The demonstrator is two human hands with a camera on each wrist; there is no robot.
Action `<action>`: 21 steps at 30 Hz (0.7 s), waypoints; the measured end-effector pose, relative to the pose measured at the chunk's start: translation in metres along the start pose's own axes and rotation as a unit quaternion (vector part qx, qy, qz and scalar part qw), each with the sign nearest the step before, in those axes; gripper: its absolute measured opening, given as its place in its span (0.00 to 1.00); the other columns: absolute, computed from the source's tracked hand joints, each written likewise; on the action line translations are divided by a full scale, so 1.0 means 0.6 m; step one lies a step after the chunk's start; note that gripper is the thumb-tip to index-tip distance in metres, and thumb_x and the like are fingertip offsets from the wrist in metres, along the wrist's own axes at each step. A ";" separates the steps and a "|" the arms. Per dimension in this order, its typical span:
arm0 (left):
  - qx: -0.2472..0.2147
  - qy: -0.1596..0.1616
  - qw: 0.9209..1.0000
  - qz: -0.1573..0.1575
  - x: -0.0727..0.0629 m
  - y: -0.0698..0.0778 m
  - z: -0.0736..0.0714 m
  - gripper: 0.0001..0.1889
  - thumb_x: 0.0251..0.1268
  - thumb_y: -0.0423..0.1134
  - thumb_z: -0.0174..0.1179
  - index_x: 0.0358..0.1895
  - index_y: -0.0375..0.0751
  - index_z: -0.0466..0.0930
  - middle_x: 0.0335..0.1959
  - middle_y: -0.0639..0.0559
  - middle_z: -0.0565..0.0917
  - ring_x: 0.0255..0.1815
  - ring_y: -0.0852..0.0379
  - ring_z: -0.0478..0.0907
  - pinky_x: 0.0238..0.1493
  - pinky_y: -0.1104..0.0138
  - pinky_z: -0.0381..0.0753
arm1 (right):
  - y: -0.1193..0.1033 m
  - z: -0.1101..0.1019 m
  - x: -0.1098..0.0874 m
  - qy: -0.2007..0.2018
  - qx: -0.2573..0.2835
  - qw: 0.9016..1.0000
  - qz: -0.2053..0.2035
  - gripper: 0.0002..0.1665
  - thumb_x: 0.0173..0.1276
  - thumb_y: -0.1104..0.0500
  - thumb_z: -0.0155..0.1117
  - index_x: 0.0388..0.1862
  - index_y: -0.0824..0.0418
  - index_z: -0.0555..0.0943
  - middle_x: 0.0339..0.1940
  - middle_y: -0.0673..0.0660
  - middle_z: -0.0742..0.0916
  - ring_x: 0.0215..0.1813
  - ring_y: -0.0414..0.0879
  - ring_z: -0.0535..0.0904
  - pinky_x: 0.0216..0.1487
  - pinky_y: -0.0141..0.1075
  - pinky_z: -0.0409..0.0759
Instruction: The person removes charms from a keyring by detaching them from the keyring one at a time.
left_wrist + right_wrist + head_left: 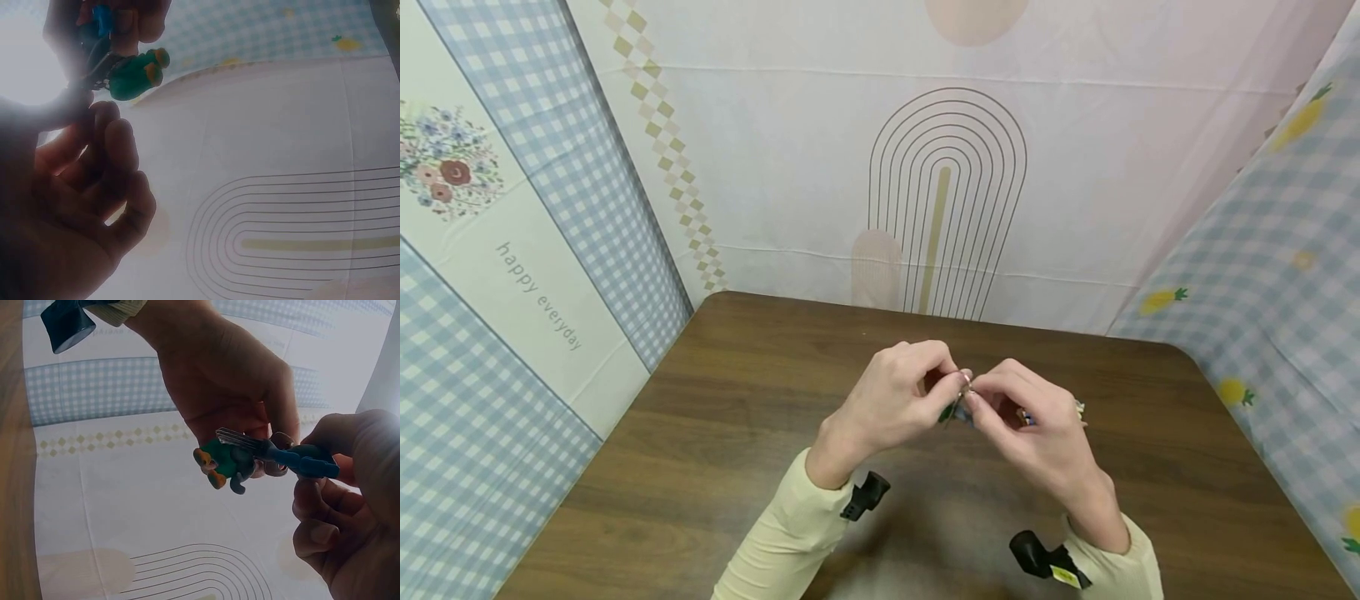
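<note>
My left hand [891, 404] and right hand [1037, 429] meet above the table, fingertips close together. Between them is a key ring [278, 467], which the left thumb and fingers pinch. A key [240, 439] with a metal blade hangs there beside a green figurine charm [219, 456] with orange feet. The right hand pinches the keychain close to the ring, around a blue piece [312, 465]. In the left wrist view, the charm [134, 78] hangs beyond the left fingertips. Small colourful parts [1026, 417] show within the right hand; their kind is unclear, and fingers partly hide the ring.
Below the hands lies a brown wooden table [715, 433]. A pale printed cloth [775, 167] hangs behind it, with blue checked cloths [587, 167] at the sides. Dark wrist cameras [867, 496] are strapped on both wrists.
</note>
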State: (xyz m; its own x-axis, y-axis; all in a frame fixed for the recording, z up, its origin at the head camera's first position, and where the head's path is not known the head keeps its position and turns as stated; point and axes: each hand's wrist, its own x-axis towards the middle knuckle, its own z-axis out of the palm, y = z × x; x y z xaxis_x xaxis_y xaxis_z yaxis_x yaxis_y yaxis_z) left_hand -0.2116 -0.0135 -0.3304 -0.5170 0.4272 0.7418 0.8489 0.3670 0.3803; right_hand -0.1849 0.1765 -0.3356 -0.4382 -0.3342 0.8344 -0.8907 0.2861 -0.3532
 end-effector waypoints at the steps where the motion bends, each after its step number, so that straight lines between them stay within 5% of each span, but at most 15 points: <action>1: -0.001 -0.001 1.000 -0.001 0.000 0.001 0.000 0.06 0.63 0.34 0.60 0.28 0.47 0.79 0.21 0.61 0.79 0.20 0.69 0.69 0.25 0.81 0.67 | 0.000 0.000 0.000 0.000 -0.002 1.000 0.000 0.09 0.70 0.57 0.62 0.32 0.62 0.82 0.27 0.48 0.79 0.26 0.31 0.68 0.22 0.22 0.65; 12: 0.018 0.035 0.998 0.042 -0.001 0.002 0.001 0.04 0.60 0.31 0.62 0.30 0.44 0.79 0.27 0.57 0.80 0.25 0.67 0.73 0.30 0.78 0.74 | -0.001 -0.001 0.000 0.005 -0.003 1.000 0.000 0.12 0.70 0.56 0.63 0.31 0.63 0.82 0.27 0.49 0.79 0.26 0.31 0.68 0.22 0.23 0.66; 21: -0.001 0.005 1.000 0.007 -0.003 0.007 0.004 0.06 0.63 0.32 0.59 0.28 0.45 0.76 0.25 0.58 0.78 0.23 0.67 0.71 0.28 0.81 0.70 | -0.004 0.000 0.000 0.005 0.001 1.000 -0.001 0.11 0.70 0.56 0.63 0.31 0.62 0.82 0.27 0.48 0.79 0.27 0.31 0.69 0.23 0.22 0.66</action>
State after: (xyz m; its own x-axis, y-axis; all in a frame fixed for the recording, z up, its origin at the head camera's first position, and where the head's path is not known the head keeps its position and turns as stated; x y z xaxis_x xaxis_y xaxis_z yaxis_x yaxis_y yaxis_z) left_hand -0.2074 -0.0108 -0.3316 -0.5046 0.4231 0.7526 0.8558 0.3604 0.3712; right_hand -0.1830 0.1757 -0.3348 -0.4355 -0.3257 0.8392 -0.8918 0.2829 -0.3530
